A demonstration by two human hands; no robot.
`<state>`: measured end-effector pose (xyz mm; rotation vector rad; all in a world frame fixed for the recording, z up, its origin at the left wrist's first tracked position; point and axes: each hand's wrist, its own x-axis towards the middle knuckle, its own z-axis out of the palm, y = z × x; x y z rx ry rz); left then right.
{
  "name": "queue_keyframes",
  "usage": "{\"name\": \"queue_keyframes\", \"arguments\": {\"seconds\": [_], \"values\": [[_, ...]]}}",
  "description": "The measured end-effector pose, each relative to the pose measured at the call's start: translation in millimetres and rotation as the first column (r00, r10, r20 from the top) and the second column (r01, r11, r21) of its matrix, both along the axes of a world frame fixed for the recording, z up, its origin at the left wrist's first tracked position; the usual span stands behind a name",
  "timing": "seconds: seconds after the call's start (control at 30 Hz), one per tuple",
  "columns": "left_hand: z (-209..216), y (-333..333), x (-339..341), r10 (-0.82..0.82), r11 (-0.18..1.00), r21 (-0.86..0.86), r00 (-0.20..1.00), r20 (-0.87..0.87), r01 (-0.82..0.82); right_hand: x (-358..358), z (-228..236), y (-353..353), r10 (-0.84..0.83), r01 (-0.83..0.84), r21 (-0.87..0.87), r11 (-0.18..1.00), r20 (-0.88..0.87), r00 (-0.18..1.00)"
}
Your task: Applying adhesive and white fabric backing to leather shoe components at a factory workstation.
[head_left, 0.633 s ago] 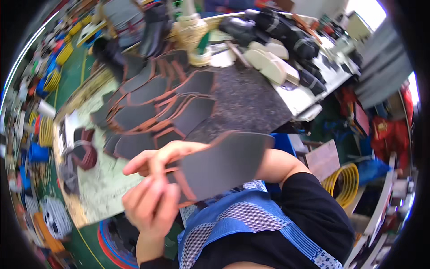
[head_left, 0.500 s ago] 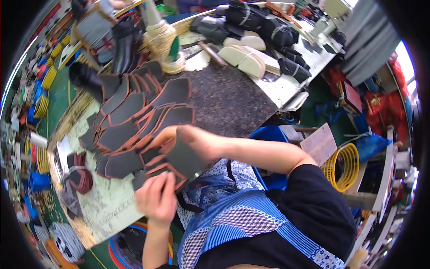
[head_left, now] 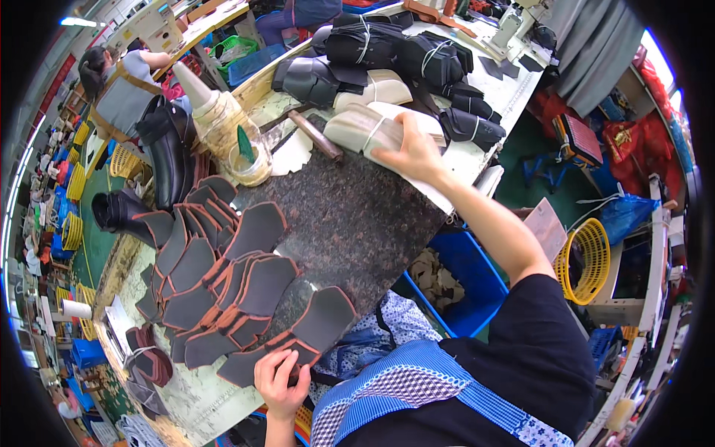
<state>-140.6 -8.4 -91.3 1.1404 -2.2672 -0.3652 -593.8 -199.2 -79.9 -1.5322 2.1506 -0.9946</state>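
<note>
Over the last 0.5 s, the right hand [head_left: 414, 151] has moved from the dark panel [head_left: 324, 316] to the cream bundle [head_left: 356, 128], and the panel has come to lie near the front edge of the work table [head_left: 201, 402].

Left side: a tied maroon bundle [head_left: 154, 363] lies near the table edge. To its right, dark pieces [head_left: 223, 287] with reddish edges overlap in a fanned pile.

Center: the left hand [head_left: 281, 381] has its fingers partly curled and thumb set apart, fingertips at the panel's near edge. From where I stand, I cannot tell whether it pinches the panel or only touches it. A dark slab [head_left: 357, 216] lies beyond.

Right side: the right arm reaches forward, elbow slightly bent. Thumb and index finger spread wide across the cream bundle, in contact with it; I cannot tell whether the hand grips.

Visibility limits: the lower edge of view cuts off the left forearm. The right hand's other fingers are hard to separate. Overlap conceals much of the pile.
</note>
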Motion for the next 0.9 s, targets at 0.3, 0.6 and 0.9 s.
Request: {"name": "queue_keyframes", "arguments": {"seconds": [0.3, 0.6, 0.9], "values": [[8.8, -44.6, -62.1, -0.301, 0.953, 0.017, 0.946, 0.117, 0.301, -12.5, -4.4, -27.4, 0.237, -0.322, -0.317, 0.892, -0.279, 0.930], [2.2, -47.5, -62.1, -0.224, 0.974, -0.012, 0.966, 0.131, 0.228, -76.9, -8.9, -21.2, 0.074, -0.068, 0.029, 0.997, -0.421, 0.904], [97.8, -120.3, -106.6, -0.297, 0.843, -0.452, 0.953, 0.059, 0.291, -14.8, 72.9, 51.6, 0.288, -0.435, -0.665, 0.607, -0.326, 0.901]]}}
